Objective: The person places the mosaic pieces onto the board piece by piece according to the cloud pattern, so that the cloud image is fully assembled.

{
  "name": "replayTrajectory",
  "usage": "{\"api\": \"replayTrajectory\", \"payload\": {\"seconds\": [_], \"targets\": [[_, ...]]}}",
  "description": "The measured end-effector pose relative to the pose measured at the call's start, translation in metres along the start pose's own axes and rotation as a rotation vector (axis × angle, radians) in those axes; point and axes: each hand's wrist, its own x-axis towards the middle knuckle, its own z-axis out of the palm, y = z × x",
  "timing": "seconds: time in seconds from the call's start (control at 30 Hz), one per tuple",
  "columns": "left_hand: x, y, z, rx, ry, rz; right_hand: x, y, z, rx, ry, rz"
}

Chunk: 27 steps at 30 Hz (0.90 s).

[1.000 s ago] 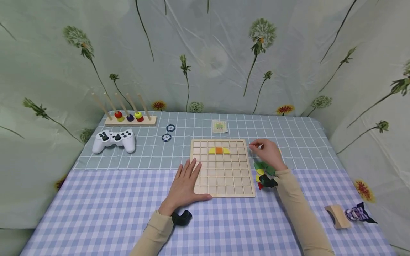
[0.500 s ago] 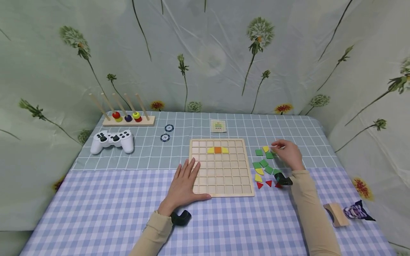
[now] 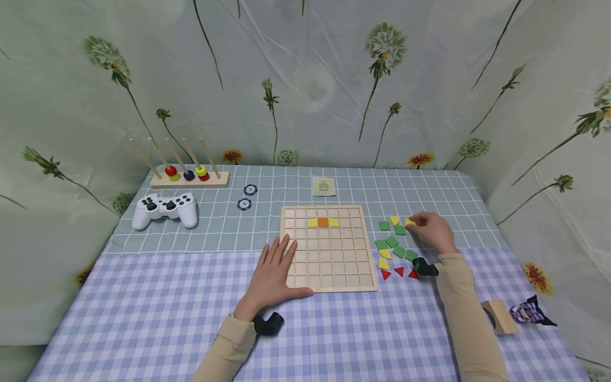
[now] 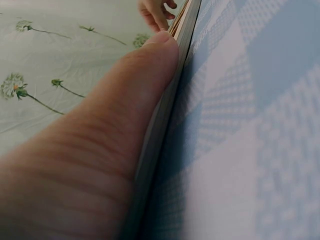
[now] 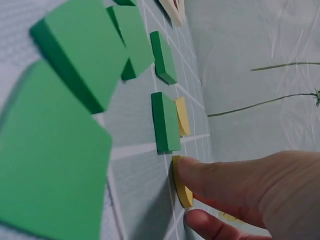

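Note:
A wooden grid board [image 3: 329, 265] lies in the middle of the table, with two yellow pieces and an orange piece [image 3: 323, 222] in its second row. My left hand [image 3: 274, 270] rests flat on the board's near left corner; in the left wrist view the thumb [image 4: 125, 130] lies along the board's edge [image 4: 167, 112]. Loose green, yellow and red pieces [image 3: 393, 249] lie to the right of the board. My right hand [image 3: 420, 223] is at the far end of them and pinches a small yellow piece [image 3: 409, 222] [image 5: 182, 185] between fingertips, beside a green piece [image 5: 165, 122].
A white game controller [image 3: 164, 208], a peg stand with coloured rings [image 3: 188, 176] and two blue chips [image 3: 247, 196] sit at the back left. A small pattern card [image 3: 324, 186] lies behind the board. A wooden block [image 3: 498, 317] and a striped cloth [image 3: 527, 313] are at the near right.
My right hand moved right from the board's edge to the far loose pieces, uncovering them, and its fingertips closed on the yellow piece. The left hand stayed put.

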Motion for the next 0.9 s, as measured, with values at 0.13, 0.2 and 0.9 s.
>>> {"api": "replayTrajectory", "payload": {"seconds": [0.13, 0.2, 0.9], "targets": [[0.0, 0.0, 0.0, 0.0, -0.005, -0.004, -0.004, 0.0, 0.001, -0.009, 0.005, 0.038], [0.001, 0.0, 0.0, -0.001, -0.002, -0.003, -0.005, 0.0, 0.001, -0.01, 0.006, 0.051], [0.0, 0.001, -0.001, -0.003, -0.012, -0.003, 0.004, -0.022, 0.015, -0.069, 0.117, -0.064]]}}
